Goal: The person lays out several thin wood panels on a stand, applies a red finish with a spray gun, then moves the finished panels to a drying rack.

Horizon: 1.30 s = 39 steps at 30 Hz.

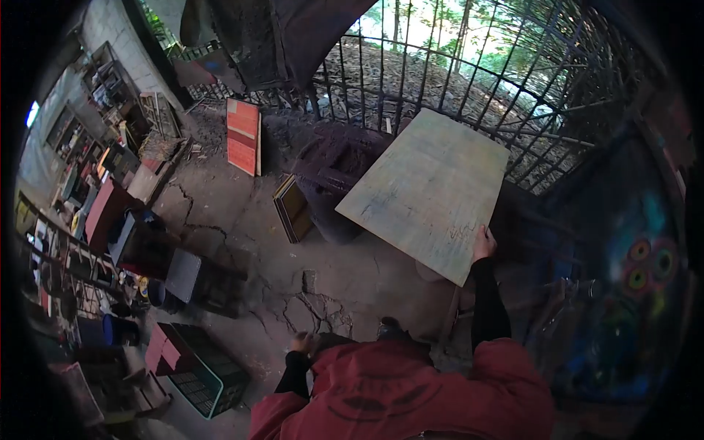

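Note:
A large flat board (433,191), pale greenish with worn marks, is tilted at the centre right. My right hand (483,243) grips its lower right edge, near the bottom corner. Low in the view, my left hand (301,342) hangs beside my leg, away from the board; it is small and dark, and its fingers cannot be made out. Behind the board's left edge stands a dark, rough-surfaced drum (334,169), partly hidden by it.
Framed panels (292,209) lean against the drum, and a red-orange panel (242,137) stands behind. A green crate (209,374) lies at lower left. Metal bars (381,70) run along the back. The floor (271,271) is cracked. A painted surface (623,293) is at right.

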Tool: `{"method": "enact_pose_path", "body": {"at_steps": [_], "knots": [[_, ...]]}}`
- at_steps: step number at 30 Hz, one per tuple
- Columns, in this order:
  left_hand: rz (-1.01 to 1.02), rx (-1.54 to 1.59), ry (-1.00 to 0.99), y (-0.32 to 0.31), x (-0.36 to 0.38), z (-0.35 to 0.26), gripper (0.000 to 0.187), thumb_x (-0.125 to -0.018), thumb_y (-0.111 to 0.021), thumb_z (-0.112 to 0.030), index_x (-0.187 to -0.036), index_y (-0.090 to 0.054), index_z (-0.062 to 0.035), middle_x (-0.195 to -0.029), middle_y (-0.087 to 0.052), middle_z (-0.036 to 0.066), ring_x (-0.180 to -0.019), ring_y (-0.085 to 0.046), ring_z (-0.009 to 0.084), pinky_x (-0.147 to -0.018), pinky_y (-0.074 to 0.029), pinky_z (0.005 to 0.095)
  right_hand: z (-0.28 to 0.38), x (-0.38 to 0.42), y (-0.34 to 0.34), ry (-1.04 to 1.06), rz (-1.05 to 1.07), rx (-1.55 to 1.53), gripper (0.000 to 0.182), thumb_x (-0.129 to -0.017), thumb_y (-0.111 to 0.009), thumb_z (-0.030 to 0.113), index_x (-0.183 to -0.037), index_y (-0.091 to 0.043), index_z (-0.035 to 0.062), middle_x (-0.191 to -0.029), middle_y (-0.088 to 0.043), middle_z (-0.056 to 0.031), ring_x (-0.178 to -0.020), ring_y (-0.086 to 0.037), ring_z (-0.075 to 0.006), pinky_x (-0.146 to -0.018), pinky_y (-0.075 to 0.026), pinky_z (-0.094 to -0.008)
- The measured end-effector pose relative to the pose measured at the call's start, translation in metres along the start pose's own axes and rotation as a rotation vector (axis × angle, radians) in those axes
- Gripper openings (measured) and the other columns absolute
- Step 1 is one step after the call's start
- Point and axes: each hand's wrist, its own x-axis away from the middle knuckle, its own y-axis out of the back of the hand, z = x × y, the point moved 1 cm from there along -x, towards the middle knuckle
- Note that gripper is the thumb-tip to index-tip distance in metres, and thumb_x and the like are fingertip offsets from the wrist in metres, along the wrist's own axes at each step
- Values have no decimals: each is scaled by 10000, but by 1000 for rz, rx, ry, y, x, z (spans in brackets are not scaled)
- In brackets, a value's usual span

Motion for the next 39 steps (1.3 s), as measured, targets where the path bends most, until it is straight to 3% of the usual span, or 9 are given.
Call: {"method": "enact_pose_path", "body": {"at_steps": [2,7,15,19,26,27,34,37,39], "knots": [[-12,15,520,34,90,-20,340,-821,-574,-289,-990,-609,3,-860,-643,121,-702,-638,239,-571,-504,372,-6,-16,-10,-72,73,22,428,-902,-548,294,-1133,-573,-65,-1070,-631,-93,-956,-575,-152,-831,-431,-267],[-155,307,845,47,195,-7,306,-822,-607,-246,-1035,-587,-28,-825,-621,82,-646,-615,219,-520,-485,356,-35,-55,-13,-58,114,141,447,-886,-559,309,-1107,-573,-80,-1072,-630,-176,-996,-586,-217,-859,-423,-299],[-271,456,631,-9,204,-20,435,-805,-678,-318,-1090,-595,1,-922,-660,139,-810,-639,212,-648,-539,354,-46,-92,-4,-146,365,30,480,-943,-482,295,-1269,-461,-56,-1231,-533,-173,-1056,-532,-236,-905,-419,-321],[-337,305,609,1,211,-21,394,-805,-664,-322,-980,-639,30,-867,-674,170,-755,-656,232,-671,-527,345,-37,-121,4,-20,428,529,466,-962,-428,324,-1254,-490,-33,-1151,-583,-163,-1024,-549,-243,-904,-413,-329],[-395,478,719,24,232,47,360,-799,-633,-347,-802,-670,11,-724,-655,142,-614,-636,186,-553,-503,328,143,-18,-43,377,-305,983,577,-939,-346,497,-1014,-670,25,-958,-673,-137,-938,-620,-275,-869,-468,-344],[-403,488,717,33,232,56,360,-799,-633,-347,-802,-670,11,-724,-655,142,-614,-636,186,-553,-503,328,141,-2,-61,405,-57,475,600,-955,-305,479,-924,-686,16,-894,-678,-137,-872,-633,-269,-790,-508,-379],[-546,377,646,103,236,159,396,-767,-650,-366,-852,-679,20,-826,-659,222,-757,-647,325,-688,-497,393,111,268,-245,346,624,238,272,-907,-549,149,-1156,-565,42,-936,-628,-132,-631,-605,-162,-528,-522,-261],[-530,419,648,149,247,198,328,-779,-645,-312,-837,-684,9,-744,-662,171,-667,-639,270,-644,-501,371,83,377,-290,257,771,569,301,-845,-651,267,-725,-588,-2,-547,-512,-46,-434,-492,-128,-402,-424,-274],[-459,434,690,171,250,224,297,-780,-644,-291,-825,-687,-1,-707,-660,150,-634,-633,247,-626,-501,361,40,408,-301,356,965,638,267,-864,-610,222,-719,-571,1,-578,-534,-60,-428,-539,-147,-404,-444,-297]]}}
